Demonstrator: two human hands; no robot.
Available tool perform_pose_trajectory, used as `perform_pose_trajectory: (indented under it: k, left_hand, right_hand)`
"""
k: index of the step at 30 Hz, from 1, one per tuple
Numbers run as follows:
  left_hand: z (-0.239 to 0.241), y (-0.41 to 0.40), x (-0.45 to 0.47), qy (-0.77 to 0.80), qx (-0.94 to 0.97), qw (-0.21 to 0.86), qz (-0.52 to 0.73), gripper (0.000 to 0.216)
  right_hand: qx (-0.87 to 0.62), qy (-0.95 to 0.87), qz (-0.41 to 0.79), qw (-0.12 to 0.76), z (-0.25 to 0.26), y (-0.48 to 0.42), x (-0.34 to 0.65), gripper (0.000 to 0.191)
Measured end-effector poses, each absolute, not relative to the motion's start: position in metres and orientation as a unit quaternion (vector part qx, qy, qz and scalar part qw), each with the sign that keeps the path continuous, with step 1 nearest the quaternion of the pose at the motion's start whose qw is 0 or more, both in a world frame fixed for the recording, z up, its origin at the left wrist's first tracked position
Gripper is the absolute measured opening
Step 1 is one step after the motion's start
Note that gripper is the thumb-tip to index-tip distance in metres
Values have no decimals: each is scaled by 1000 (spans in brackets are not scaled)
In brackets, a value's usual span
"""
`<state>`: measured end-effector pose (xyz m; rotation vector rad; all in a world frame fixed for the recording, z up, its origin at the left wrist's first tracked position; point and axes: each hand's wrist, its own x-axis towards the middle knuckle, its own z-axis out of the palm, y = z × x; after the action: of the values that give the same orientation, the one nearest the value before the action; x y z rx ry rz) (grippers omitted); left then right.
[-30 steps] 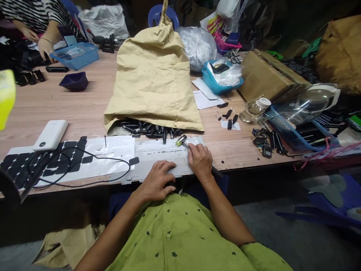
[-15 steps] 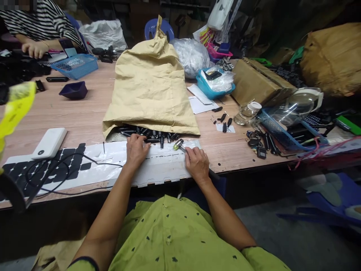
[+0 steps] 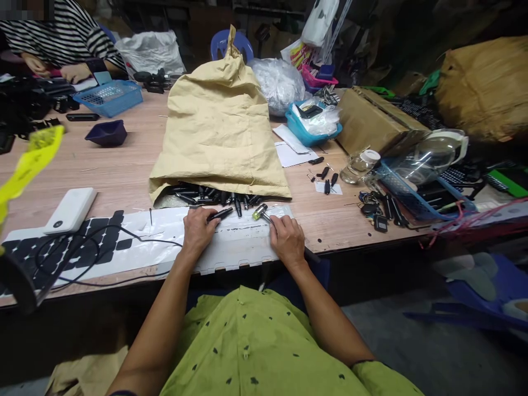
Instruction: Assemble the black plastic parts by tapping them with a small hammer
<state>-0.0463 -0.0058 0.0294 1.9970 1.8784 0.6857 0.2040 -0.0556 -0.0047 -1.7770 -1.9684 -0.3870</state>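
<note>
My left hand (image 3: 197, 229) is closed on a slim black part (image 3: 220, 214), pinched at the fingertips just in front of a heap of like black parts (image 3: 214, 195). The heap spills from the mouth of a tan cloth sack (image 3: 223, 121). My right hand (image 3: 287, 239) grips a small hammer (image 3: 260, 212) with a yellow-green head, its head resting near the sack's edge. Both hands lie on a white plastic sheet (image 3: 231, 242) at the table's near edge.
A flexible solar panel (image 3: 61, 247) with a black cable and a white power bank (image 3: 70, 210) lies at the left. Blue baskets (image 3: 109, 96), a dark tray (image 3: 108, 132), a cardboard box (image 3: 379, 118) and small black parts crowd the table. Another person in stripes works far left.
My left hand left my lap, reached to the heap at the sack's mouth, and drew back holding one black part. The right hand with the hammer barely moved.
</note>
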Motion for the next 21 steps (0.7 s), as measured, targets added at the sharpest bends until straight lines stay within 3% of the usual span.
perform_pose_trajectory:
  k: [7,21]
  left_hand:
    - [26,-32,-31,534,763,268,247,17]
    - [14,-33,-18,542,768,237,245,18]
  right_hand:
    - [-649,-714,-134,226,-4,-56,205,26]
    - [-660,-706,-85,243,-3,-53,211,24]
